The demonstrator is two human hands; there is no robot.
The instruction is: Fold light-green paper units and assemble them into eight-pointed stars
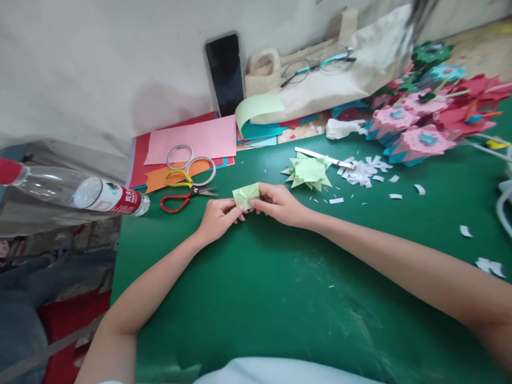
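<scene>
Toward the far edge of the surface (248, 298), the left hand (217, 218) and right hand (283, 206) pinch a creased green paper (246, 196) between thumbs and fingers; light, even pressure should keep its folds crisp. By the left edge, the contents of a plastic bottle (106, 196) are unclear; along the far edge, a cloth bag (320, 95) hides any contents.

One head-worn view, facing forward and down.
It looks from just above the person's pale shirt (276, 372), near and over the green tabletop (256, 298), toward the wall (100, 58) behind.
</scene>
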